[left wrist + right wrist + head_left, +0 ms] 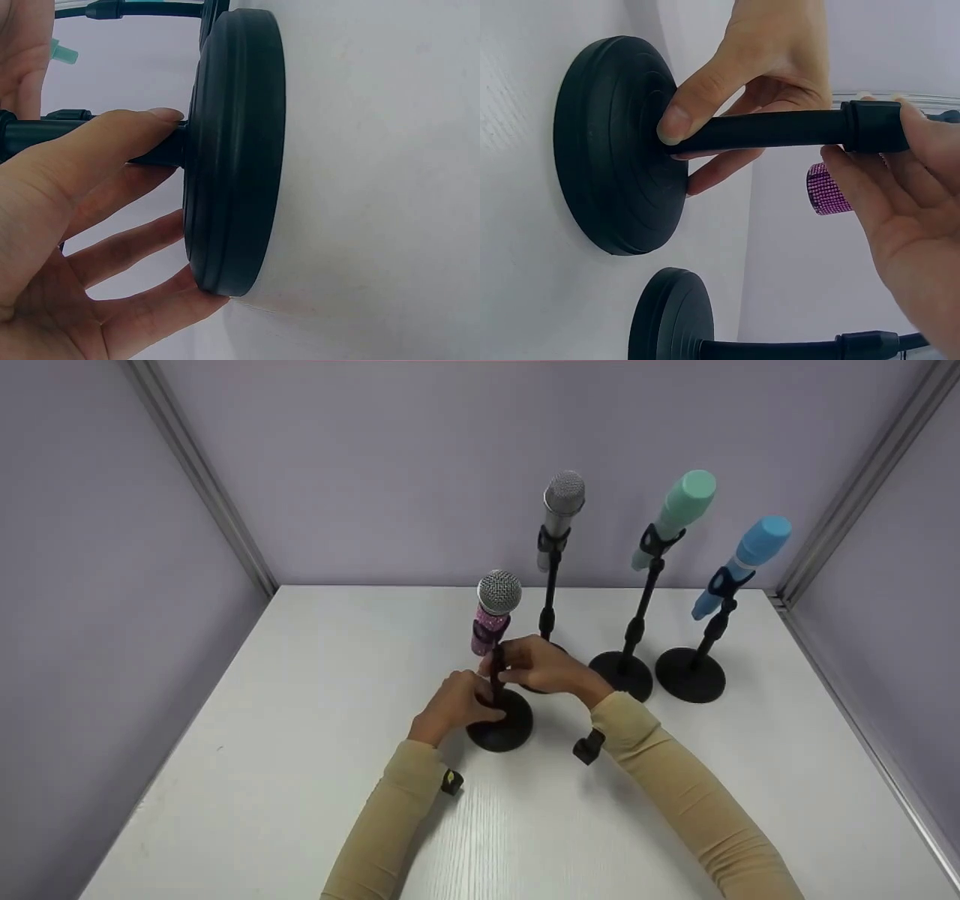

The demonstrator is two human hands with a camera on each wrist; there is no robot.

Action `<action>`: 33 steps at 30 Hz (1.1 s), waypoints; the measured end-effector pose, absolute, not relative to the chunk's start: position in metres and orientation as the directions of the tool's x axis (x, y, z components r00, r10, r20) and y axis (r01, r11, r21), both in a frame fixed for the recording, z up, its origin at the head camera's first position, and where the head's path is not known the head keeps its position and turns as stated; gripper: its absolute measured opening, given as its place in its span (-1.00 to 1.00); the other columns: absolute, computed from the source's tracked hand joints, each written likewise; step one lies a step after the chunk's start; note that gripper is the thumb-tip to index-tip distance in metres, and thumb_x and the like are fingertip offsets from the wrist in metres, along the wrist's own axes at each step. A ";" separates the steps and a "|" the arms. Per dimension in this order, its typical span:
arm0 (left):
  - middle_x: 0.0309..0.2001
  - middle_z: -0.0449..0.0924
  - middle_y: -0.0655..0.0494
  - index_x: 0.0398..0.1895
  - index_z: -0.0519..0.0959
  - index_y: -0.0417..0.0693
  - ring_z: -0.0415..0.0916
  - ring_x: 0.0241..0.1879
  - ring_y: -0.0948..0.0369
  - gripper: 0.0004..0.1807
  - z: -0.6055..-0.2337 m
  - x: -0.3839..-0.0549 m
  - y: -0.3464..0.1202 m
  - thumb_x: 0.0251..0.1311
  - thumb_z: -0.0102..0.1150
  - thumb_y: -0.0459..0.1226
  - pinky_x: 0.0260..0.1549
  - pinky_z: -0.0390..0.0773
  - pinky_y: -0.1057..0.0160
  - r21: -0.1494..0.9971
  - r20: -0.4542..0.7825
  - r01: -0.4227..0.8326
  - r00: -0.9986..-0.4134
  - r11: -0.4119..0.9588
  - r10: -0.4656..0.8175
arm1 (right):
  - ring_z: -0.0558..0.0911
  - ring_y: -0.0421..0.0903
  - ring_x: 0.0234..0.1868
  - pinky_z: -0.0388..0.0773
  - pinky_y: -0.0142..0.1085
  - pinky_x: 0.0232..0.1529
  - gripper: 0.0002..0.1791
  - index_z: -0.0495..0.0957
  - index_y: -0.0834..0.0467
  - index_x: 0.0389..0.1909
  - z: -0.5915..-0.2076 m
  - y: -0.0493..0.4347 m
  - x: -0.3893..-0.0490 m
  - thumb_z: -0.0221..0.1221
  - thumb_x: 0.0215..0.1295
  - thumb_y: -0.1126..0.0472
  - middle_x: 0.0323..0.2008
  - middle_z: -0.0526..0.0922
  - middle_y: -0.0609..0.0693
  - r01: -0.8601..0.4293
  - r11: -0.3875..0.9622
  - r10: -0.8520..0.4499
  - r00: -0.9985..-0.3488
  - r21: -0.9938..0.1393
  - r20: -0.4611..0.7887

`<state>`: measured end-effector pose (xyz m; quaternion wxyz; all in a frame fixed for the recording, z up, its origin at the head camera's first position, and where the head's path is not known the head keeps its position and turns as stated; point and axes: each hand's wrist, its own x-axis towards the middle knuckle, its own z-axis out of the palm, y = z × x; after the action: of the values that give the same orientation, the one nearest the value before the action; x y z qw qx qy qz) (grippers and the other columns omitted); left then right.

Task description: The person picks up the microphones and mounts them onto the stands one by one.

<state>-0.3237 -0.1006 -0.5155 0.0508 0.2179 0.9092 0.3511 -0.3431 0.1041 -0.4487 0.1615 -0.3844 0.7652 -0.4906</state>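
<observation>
A pink glittery microphone (491, 619) with a silver mesh head sits in the clip of a black microphone stand (517, 720), its round base on the white table. Low on that stand's pole, my left hand (454, 703) pinches between thumb and fingers, right at the base (236, 157). Higher up, my right hand (544, 666) grips the thicker collar (876, 126) of the pole. In the right wrist view the glittery handle (826, 189) shows partly behind the right fingers.
Behind and to the right stand more black stands, with a silver microphone (562, 499), a mint green microphone (684, 502) and a blue microphone (757, 547). The nearest base (556, 648) is partly behind my right hand. Grey walls (412, 472) enclose the white table (300, 735).
</observation>
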 end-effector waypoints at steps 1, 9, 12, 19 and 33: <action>-0.41 0.82 0.12 -0.36 0.82 -0.11 0.65 -0.39 0.30 -0.84 -0.516 -0.324 -0.101 0.00 0.59 -0.25 -0.28 0.65 0.26 0.661 0.059 0.359 -0.900 0.659 0.431 | 0.73 0.02 0.07 0.63 -0.33 0.13 -0.75 0.65 0.33 0.04 -0.449 0.104 -0.343 0.18 0.40 0.44 0.03 0.74 0.31 -0.431 0.226 -0.746 -0.653 -0.874 0.129; -0.43 0.81 0.13 -0.38 0.82 -0.09 0.62 -0.40 0.31 -0.85 -0.516 -0.324 -0.100 0.00 0.58 -0.24 -0.28 0.63 0.28 0.665 0.044 0.342 -0.905 0.664 0.422 | 0.74 0.03 0.02 0.63 -0.37 0.09 -0.77 0.66 0.31 0.01 -0.450 0.104 -0.345 0.17 0.40 0.44 -0.02 0.76 0.27 -0.443 0.237 -0.745 -0.654 -0.865 0.132; -0.42 0.82 0.13 -0.37 0.82 -0.10 0.64 -0.37 0.30 -0.85 -0.516 -0.323 -0.100 0.01 0.58 -0.24 -0.24 0.66 0.25 0.669 0.035 0.331 -0.908 0.665 0.417 | 0.75 0.04 0.02 0.63 -0.36 0.09 -0.77 0.67 0.30 0.01 -0.450 0.104 -0.344 0.17 0.40 0.44 -0.03 0.77 0.24 -0.454 0.243 -0.744 -0.654 -0.857 0.135; -0.40 0.82 0.11 -0.36 0.82 -0.10 0.70 -0.33 0.27 -0.85 -0.515 -0.322 -0.101 0.03 0.57 -0.24 -0.19 0.70 0.19 0.686 0.027 0.315 -0.912 0.656 0.410 | 0.74 0.06 0.00 0.64 -0.31 0.08 -0.78 0.67 0.31 -0.02 -0.451 0.103 -0.345 0.16 0.39 0.45 -0.04 0.76 0.29 -0.454 0.245 -0.742 -0.657 -0.857 0.135; -0.43 0.81 0.14 -0.40 0.81 -0.10 0.62 -0.41 0.32 -0.86 -0.514 -0.322 -0.100 0.02 0.57 -0.23 -0.32 0.61 0.31 0.663 0.031 0.334 -0.906 0.670 0.422 | 0.71 -0.05 0.02 0.64 -0.34 0.08 -0.76 0.62 0.34 0.03 -0.449 0.105 -0.345 0.23 0.39 0.41 0.01 0.71 0.39 -0.465 0.205 -0.767 -0.623 -0.861 0.155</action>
<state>-0.3221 -0.1002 -0.5136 0.0627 0.2072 0.9116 0.3495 -0.3454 0.1049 -0.4494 0.1559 -0.4052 0.7603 -0.4832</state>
